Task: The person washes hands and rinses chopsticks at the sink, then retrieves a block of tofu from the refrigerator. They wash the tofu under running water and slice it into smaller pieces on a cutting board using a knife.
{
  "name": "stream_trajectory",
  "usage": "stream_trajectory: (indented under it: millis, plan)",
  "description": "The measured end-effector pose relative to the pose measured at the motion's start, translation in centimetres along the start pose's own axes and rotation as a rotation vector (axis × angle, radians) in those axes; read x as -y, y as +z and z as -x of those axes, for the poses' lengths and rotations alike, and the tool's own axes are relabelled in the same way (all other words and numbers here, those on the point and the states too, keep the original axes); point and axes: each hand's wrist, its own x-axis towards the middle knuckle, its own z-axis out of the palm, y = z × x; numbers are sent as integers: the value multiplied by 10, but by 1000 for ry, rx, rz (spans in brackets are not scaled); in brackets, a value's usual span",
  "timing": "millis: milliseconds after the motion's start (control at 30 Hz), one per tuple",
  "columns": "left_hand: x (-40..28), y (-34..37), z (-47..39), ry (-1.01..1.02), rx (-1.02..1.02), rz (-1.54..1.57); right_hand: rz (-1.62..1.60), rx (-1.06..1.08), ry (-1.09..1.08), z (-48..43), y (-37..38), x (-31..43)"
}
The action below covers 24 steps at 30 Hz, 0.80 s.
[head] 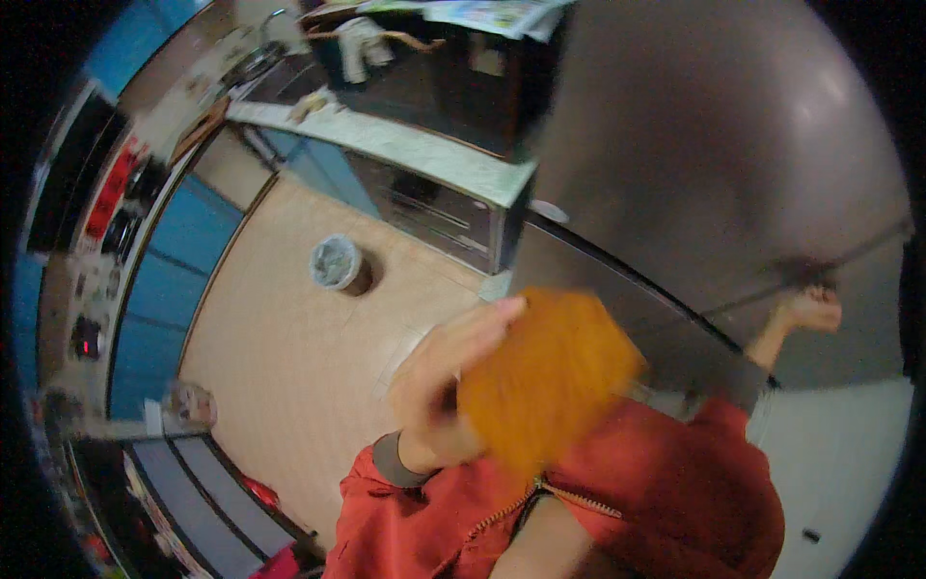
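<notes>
My left hand is raised before my chest, its fingers around the side of a broad orange-yellow object. Motion blurs that object, and I cannot tell what it is made of. Over at the right, my right hand is stretched out with curled fingers against a glossy brown-grey appliance, likely a refrigerator. A dark reflection shows just above this hand. Whether its fingers grip an edge of the door is unclear. A black seam runs across the glossy front.
A lined waste bin stands on the tan floor. Beyond it are a pale countertop, a dark cabinet with white gloves, and blue cupboards beneath a stove. A grey-panelled rack is at lower left.
</notes>
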Motion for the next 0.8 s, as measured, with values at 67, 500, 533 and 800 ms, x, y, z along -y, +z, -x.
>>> stream_trajectory:
  millis: [67, 500, 533, 800]
  plan:
    - [30, -30, 13, -384, -113, -104, -93, 133, -96, 38, 15, 20]
    - [113, -351, 58, -1088, -660, 846, -646, 1426, 1043, 566, 170, 358]
    - [117, -364, 58, -1107, -752, 867, -698, 1639, 950, 580, 177, 376]
    - [175, -523, 44, -1013, -1001, 936, -889, 2301, 1172, 726, 236, 475]
